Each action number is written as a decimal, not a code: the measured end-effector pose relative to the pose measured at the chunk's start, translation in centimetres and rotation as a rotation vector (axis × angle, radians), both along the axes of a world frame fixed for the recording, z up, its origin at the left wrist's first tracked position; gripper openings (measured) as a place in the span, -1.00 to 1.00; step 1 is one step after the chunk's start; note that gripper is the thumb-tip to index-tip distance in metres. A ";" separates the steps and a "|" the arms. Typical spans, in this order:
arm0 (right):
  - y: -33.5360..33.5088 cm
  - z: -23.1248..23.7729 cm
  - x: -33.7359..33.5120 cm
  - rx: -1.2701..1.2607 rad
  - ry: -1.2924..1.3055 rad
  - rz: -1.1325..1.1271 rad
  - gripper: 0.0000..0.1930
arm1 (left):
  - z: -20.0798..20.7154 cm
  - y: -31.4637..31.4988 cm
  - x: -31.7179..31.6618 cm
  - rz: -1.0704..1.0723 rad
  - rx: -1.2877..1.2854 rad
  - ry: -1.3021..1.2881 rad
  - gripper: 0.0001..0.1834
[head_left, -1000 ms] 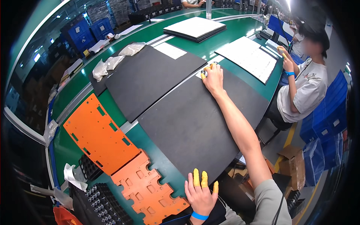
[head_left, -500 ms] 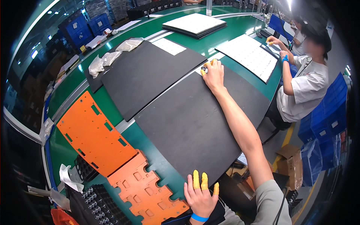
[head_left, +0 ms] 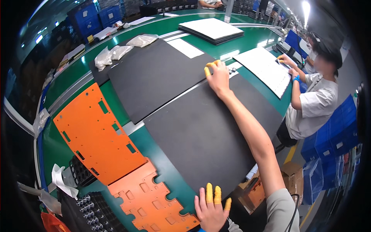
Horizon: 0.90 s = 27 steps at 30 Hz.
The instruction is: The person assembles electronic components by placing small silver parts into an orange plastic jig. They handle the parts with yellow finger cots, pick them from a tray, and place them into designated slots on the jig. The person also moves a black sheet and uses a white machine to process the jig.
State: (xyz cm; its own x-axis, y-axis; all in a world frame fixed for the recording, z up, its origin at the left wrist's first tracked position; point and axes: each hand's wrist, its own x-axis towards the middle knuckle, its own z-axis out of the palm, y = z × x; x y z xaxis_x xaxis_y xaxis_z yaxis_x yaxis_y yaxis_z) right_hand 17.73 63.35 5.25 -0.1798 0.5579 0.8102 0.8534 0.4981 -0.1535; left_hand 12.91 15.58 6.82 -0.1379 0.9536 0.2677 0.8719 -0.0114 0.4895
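My left hand (head_left: 211, 210), yellow cots on several of its fingertips, lies with spread fingers at the near edge of a large black board (head_left: 216, 131). My right hand (head_left: 219, 79) reaches across to this board's far edge, next to the corner of a second black board (head_left: 154, 77). Its cot-covered fingers are bent and apart, and I see nothing held between them. Just right of it, small shiny metal parts (head_left: 232, 70) sit on a white strip; what they are is too small to tell.
On the left lie an orange panel with cut-outs (head_left: 96, 135) and a notched orange tray (head_left: 154, 201). Black trays of metal parts (head_left: 91, 212) stand nearby. Beyond are plastic bags (head_left: 142, 40) and a white-topped stack (head_left: 210, 30). A co-worker (head_left: 315, 89) works at a white board (head_left: 264, 71).
My right hand has moved left from the small metal parts, which now show beside it. My left hand stays at the board's near edge. The whole view has shifted slightly.
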 end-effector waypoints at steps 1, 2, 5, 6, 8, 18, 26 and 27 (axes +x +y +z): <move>1.2 0.3 -0.8 -0.022 0.019 -0.005 -0.79 | 0.6 0.0 -0.2 -0.027 -0.060 -0.038 -0.29; 2.4 0.6 -1.8 -0.111 0.051 -0.032 -0.79 | 0.8 0.0 -0.3 -0.040 -0.085 -0.064 -0.27; 6.2 0.6 -4.9 -0.306 0.109 -0.121 -0.70 | 0.4 -0.1 -0.5 -0.054 -0.137 -0.073 -0.24; 7.8 0.1 -5.7 -0.323 0.070 -0.138 -0.60 | 0.2 -0.2 -0.4 -0.048 -0.136 -0.086 -0.25; 10.4 -0.6 -7.8 -0.295 0.033 -0.176 -0.53 | -0.4 -0.5 0.1 -0.015 -0.145 -0.088 -0.28; 18.4 -2.3 -11.0 -0.534 -0.252 -0.269 -0.26 | -2.3 -1.4 1.8 0.035 -0.200 0.041 -0.45; 17.7 -1.2 -10.9 -0.703 -0.339 -0.131 -0.27 | -1.8 -0.7 1.4 0.029 -0.214 0.007 -0.42; 17.6 -1.0 -10.7 -0.717 -0.320 -0.106 -0.27 | -1.5 -0.6 1.2 0.012 -0.235 0.011 -0.42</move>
